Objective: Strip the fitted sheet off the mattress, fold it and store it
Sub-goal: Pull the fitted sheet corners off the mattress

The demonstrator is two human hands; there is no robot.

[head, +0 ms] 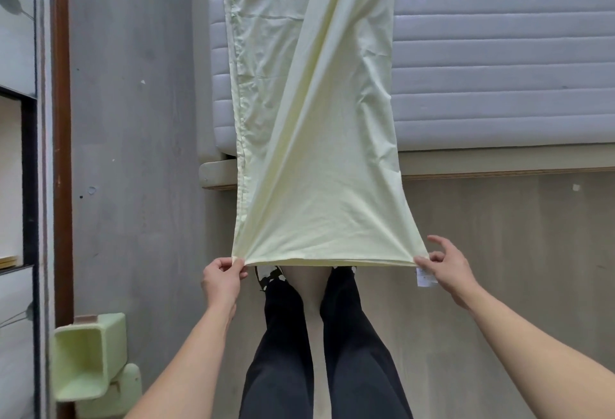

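Sheet [319,139] off mattress [499,52], already folded to long strip, far end resting on bed. Left hand [221,280], right hand [447,267] each pinch near corner, pulled apart so edge stays taut for next fold.

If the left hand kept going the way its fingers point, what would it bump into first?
Probably only the pale yellow folded sheet that the left hand already pinches by its corner; beyond it, likely the wooden bed frame edge, though depth is unclear.
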